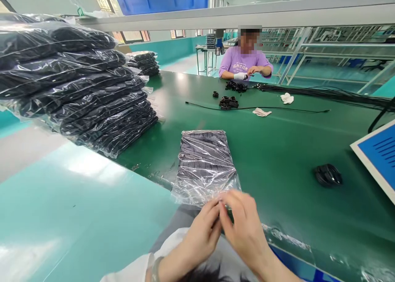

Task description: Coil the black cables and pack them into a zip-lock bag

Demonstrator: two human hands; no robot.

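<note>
A clear plastic bag (205, 162) filled with rows of coiled black cables lies flat on the green table, its loose near end towards me. Just at that near end, my left hand (205, 226) and my right hand (245, 220) meet with their fingertips pinched together. Both hands are closed. Whatever sits between the fingertips is too small and hidden to make out; the bag's film reaches right up to and behind them.
Stacked bags of black cables (92, 80) rise at the left. One black coil (328, 175) lies right, near a blue-and-white box (379, 150). Across the table (277, 150), a person in a purple top (245, 61) handles cables. A blue bin (162, 0) sits on the overhead shelf.
</note>
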